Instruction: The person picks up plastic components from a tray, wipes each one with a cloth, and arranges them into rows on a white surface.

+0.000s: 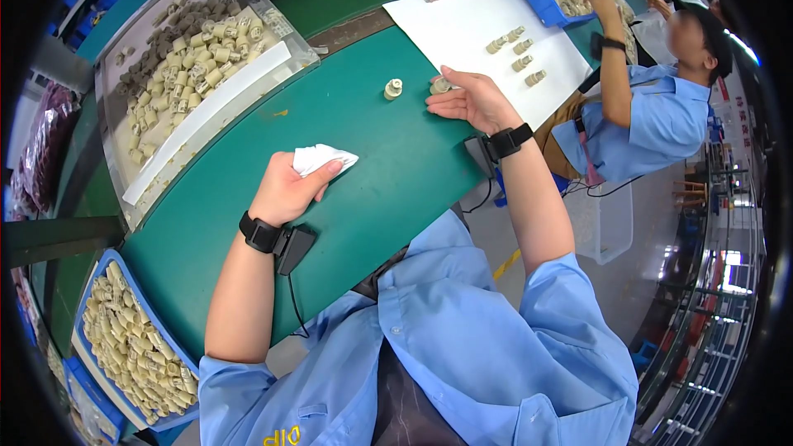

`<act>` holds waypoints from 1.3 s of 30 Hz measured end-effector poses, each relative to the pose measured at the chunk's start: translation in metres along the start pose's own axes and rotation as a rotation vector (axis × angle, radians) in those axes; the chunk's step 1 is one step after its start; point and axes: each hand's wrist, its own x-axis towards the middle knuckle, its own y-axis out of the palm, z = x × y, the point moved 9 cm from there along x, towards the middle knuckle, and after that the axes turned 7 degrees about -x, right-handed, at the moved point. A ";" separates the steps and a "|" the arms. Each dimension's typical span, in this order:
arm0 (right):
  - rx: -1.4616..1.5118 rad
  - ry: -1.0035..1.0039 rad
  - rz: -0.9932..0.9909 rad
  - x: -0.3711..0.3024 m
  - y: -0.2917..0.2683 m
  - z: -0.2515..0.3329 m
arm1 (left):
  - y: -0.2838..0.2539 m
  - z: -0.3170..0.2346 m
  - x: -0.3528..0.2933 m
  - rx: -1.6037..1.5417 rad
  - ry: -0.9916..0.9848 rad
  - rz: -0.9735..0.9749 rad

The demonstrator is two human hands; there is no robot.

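Note:
My left hand (pixel 282 188) is closed around a crumpled white cloth (pixel 322 158), just above the green tabletop (pixel 363 198). Between the thumb and fingers of my right hand (pixel 477 101) sits a small cream cylindrical part (pixel 439 86), partly hidden by the fingers. To the left of that hand, another cream part with a metallic tip (pixel 393 89) rests on the green surface, touched by neither hand. Beyond my right hand, several similar parts (pixel 522 64) lie on a white sheet (pixel 442 25).
A clear-walled tray (pixel 206 99) of cream and grey pieces stands at the upper left. Blue bins of cream parts sit at the lower left (pixel 136 347) and upper right (pixel 537 0). A co-worker in a blue shirt (pixel 669 111) reaches toward the right-hand bin.

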 end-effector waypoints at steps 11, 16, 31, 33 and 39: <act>-0.111 0.070 -0.018 0.002 0.008 -0.005 | 0.001 0.003 0.001 -0.008 -0.019 0.028; -0.139 0.040 -0.008 0.004 0.008 -0.004 | 0.001 0.004 0.000 -0.011 -0.030 0.025; -0.197 -0.007 -0.012 0.002 0.008 -0.003 | 0.000 0.006 0.001 0.021 -0.012 0.004; -0.091 0.045 0.001 0.003 0.009 -0.002 | 0.000 0.003 0.001 0.028 0.007 0.008; -0.116 -0.017 -0.031 0.005 0.007 0.003 | 0.003 -0.004 0.004 0.044 0.003 0.019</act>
